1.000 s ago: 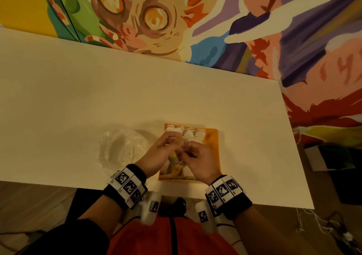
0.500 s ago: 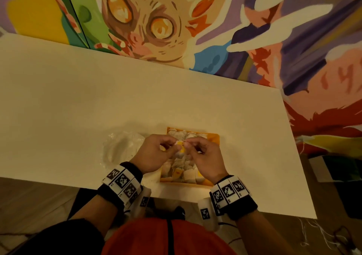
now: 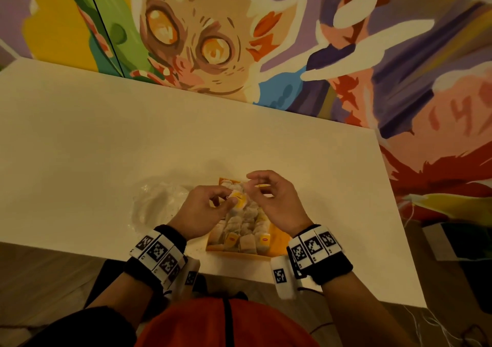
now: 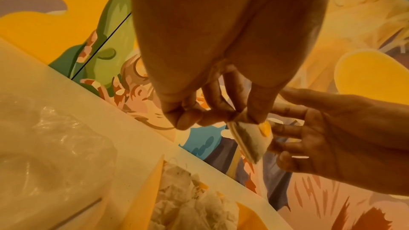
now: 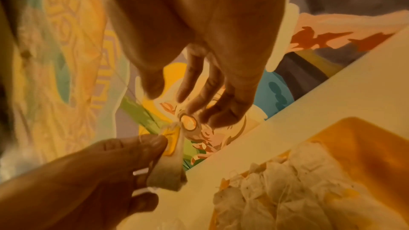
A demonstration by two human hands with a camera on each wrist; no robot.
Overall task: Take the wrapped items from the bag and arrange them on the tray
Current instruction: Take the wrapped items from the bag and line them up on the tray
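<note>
Left hand (image 3: 202,213) pinches a tea bag (image 3: 237,198) above the tray (image 3: 279,240); right hand (image 3: 277,202) fingers hang loose. Next: lay it in a free spot.

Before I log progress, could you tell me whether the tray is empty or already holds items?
Holds items: the orange tray is largely covered with wrapped items; the left hand pinches another above it.

One orange rectangular plastic tray (image 3: 278,240), one crumpled clear plastic bag (image 3: 157,202), many white paper-wrapped items (image 3: 246,226), too heaped to count.

No text legible; wristband markers (image 3: 159,250) only patterns.
</note>
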